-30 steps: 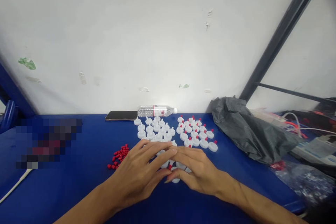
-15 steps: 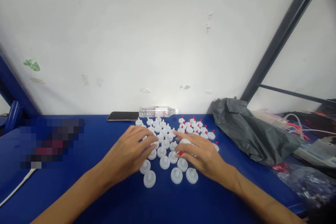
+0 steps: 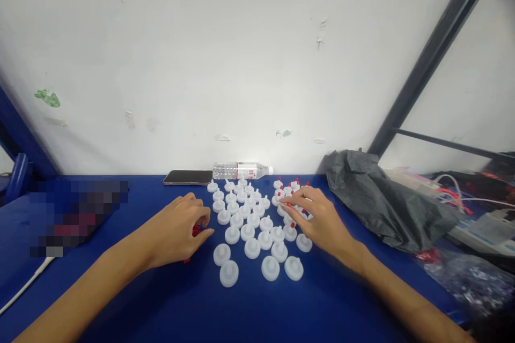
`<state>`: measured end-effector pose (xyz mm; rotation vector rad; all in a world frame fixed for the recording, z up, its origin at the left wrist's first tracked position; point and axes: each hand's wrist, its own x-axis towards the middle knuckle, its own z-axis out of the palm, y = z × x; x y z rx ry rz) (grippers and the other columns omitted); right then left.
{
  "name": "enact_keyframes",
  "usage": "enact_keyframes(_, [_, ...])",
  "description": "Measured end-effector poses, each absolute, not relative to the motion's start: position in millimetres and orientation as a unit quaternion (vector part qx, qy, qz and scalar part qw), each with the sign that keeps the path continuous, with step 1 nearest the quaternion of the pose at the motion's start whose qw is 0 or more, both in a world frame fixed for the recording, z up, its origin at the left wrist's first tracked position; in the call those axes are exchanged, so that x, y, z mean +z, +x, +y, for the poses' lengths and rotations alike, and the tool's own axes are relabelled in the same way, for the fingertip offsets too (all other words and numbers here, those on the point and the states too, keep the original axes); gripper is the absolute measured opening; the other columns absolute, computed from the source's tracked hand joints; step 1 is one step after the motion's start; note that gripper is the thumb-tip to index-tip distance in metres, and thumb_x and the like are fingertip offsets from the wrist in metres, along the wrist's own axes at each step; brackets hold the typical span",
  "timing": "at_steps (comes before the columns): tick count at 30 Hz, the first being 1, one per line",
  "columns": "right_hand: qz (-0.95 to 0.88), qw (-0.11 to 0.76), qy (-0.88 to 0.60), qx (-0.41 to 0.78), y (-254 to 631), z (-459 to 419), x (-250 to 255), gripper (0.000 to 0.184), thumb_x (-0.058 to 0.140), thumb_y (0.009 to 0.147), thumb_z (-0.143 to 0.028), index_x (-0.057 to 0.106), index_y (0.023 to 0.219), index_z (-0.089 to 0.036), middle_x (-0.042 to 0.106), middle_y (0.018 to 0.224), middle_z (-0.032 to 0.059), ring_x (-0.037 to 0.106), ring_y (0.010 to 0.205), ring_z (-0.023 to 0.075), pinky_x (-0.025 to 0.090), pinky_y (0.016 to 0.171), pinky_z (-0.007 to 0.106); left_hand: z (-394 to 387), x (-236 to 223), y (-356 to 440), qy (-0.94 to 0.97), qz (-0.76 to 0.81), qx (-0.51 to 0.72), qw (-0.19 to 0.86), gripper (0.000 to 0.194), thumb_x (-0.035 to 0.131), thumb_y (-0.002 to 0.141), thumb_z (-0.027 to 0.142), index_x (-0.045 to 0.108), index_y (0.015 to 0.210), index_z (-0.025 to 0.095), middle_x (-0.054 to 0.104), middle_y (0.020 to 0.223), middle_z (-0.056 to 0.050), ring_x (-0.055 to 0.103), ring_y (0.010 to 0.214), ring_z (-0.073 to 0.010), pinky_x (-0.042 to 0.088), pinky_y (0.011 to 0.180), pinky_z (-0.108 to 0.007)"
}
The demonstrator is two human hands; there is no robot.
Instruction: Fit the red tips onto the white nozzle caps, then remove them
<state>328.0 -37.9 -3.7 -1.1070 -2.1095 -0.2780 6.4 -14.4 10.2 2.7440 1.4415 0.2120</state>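
Several white round caps with narrow spouts [image 3: 252,248] stand on the blue table [image 3: 249,311], spouts up. My left hand [image 3: 181,228] is at their left, fingers curled and thumb apart, over small red tips [image 3: 196,230] that it partly hides. My right hand [image 3: 317,217] is over the group on the right, whose spouts carry red tips. Its thumb and forefinger close around the red tip of a white cap [image 3: 281,210], partly hidden by the fingers. Another red-tipped cap [image 3: 289,232] stands just below this hand.
A phone [image 3: 188,177] and a clear plastic bottle [image 3: 241,171] lie along the wall. At the right are a dark grey plastic bag [image 3: 386,203], a clear bag [image 3: 475,281] and cables. A white cable [image 3: 26,284] runs along the left side.
My left hand has moved left, away from the white caps, to the red tips. My right hand has shifted up and right to the red-tipped group; a red-tipped cap now shows below it.
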Motion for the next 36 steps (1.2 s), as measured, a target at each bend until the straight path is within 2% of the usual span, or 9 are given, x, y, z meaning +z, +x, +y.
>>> enact_keyframes(8, [-0.830,0.302,-0.464,-0.070,330.6,-34.5,-6.1,0.012,0.063,0.092,-0.026,0.072,0.100,-0.024,0.071,0.086,0.0027,0.064,0.085,0.0194,0.043,0.085,0.037,-17.5,9.7,7.5,0.880,0.471,0.044,0.043,0.012,0.057,0.083,0.029,0.060,0.074,0.022,0.064,0.084,-0.003,0.053,0.088,-0.0244,0.040,0.077,-0.036])
enact_keyframes(15, [-0.846,0.255,-0.463,-0.075,330.4,-33.6,-8.2,0.016,0.058,0.095,-0.027,0.072,0.101,-0.024,0.072,0.089,0.0034,0.063,0.088,0.0201,0.046,0.086,0.037,-14.8,5.6,9.0,0.889,0.453,0.064,0.037,0.015,0.054,0.085,0.022,0.059,0.070,0.021,0.063,0.079,-0.002,0.053,0.084,-0.0221,0.039,0.073,-0.033])
enact_keyframes(20, [-0.854,0.250,-0.451,-0.066,331.7,-31.4,-10.0,0.019,0.057,0.096,-0.030,0.073,0.103,-0.023,0.072,0.088,0.0049,0.064,0.087,0.0210,0.047,0.087,0.040,-17.7,7.0,12.3,0.894,0.434,0.109,0.022,0.016,0.049,0.089,0.021,0.058,0.076,0.021,0.062,0.081,-0.002,0.054,0.079,-0.0207,0.040,0.072,-0.032])
enact_keyframes(26, [-0.857,0.253,-0.444,-0.066,332.3,-30.0,-11.2,0.021,0.056,0.096,-0.033,0.073,0.104,-0.022,0.072,0.087,0.0061,0.064,0.087,0.0215,0.047,0.087,0.041,-20.0,6.0,15.6,0.891,0.437,0.120,0.016,0.013,0.051,0.090,0.025,0.061,0.082,0.022,0.060,0.085,-0.002,0.055,0.075,-0.0195,0.041,0.070,-0.031])
enact_keyframes(36, [-0.851,0.269,-0.450,-0.032,331.1,-37.4,-0.5,0.017,0.055,0.097,-0.029,0.070,0.099,-0.022,0.072,0.090,0.0038,0.063,0.088,0.0195,0.044,0.089,0.039,-19.5,4.2,19.7,0.911,0.388,0.137,0.004,0.013,0.052,0.092,0.017,0.064,0.091,0.021,0.066,0.089,-0.002,0.056,0.087,-0.0204,0.043,0.076,-0.032])
